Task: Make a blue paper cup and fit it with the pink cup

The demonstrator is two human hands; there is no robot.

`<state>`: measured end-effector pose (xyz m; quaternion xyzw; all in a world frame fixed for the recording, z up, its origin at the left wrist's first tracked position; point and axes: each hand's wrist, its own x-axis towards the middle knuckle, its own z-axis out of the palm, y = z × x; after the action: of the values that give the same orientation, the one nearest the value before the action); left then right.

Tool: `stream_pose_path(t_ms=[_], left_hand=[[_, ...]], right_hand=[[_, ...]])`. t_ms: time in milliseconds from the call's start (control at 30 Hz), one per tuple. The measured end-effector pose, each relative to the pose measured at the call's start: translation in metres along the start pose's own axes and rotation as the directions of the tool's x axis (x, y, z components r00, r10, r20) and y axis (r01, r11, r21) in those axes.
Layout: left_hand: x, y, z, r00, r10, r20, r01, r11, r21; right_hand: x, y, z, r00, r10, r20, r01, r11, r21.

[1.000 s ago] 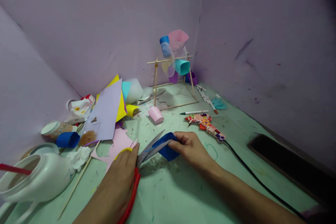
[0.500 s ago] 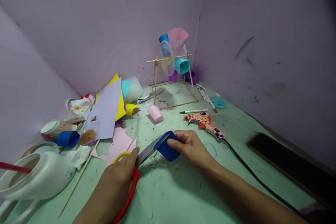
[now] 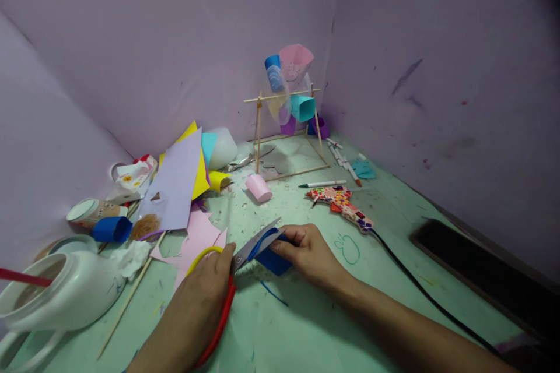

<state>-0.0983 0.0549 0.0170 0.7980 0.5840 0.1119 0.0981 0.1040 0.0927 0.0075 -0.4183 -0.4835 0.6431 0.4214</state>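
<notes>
My left hand (image 3: pixel 199 297) is closed around the red and yellow handles of a pair of scissors (image 3: pixel 238 259). The blades stand parted at the edge of a blue paper piece (image 3: pixel 275 261), which looks rolled or folded. My right hand (image 3: pixel 308 253) pinches that blue paper between thumb and fingers; part of it is hidden behind the thumb and a blade. A thin blue paper strip (image 3: pixel 274 293) lies on the table just below the blades. Beyond my hands, a small pink paper cup (image 3: pixel 259 188) rests tilted on the table.
A stick frame (image 3: pixel 258 134) carrying a wheel of coloured paper cups stands at the back. A floral glue gun (image 3: pixel 341 205) with a cord and a phone-like dark slab (image 3: pixel 476 268) lie right. Paper sheets (image 3: pixel 170 180) and a white teapot-like vessel (image 3: pixel 83 285) crowd the left.
A thin blue strip now lies on the table below the scissors. The blades have opened wider, and the blue paper has moved slightly down and left with my right hand.
</notes>
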Motion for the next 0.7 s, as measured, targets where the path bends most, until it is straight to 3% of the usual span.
stream_pose_path(t_ms=[267, 533, 600, 700], left_hand=[[0.000, -0.003, -0.002, 0.999, 0.017, 0.049, -0.019, 0.999, 0.050], [0.003, 0.007, -0.009, 0.990, 0.006, 0.142, 0.016, 0.989, -0.147], [0.008, 0.004, -0.014, 0.989, -0.065, 0.134, 0.082, 0.989, -0.121], [0.017, -0.011, -0.020, 0.941, -0.324, 0.099, 0.312, 0.942, 0.122]], right_hand=[[0.000, 0.002, 0.001, 1.000, 0.013, -0.015, -0.013, 1.000, 0.027], [0.007, 0.011, -0.003, 0.995, 0.077, -0.056, -0.070, 0.991, 0.114], [0.008, 0.012, -0.005, 0.994, 0.088, -0.057, -0.078, 0.985, 0.153], [0.008, 0.012, -0.005, 0.996, 0.089, -0.013, -0.084, 0.971, 0.222]])
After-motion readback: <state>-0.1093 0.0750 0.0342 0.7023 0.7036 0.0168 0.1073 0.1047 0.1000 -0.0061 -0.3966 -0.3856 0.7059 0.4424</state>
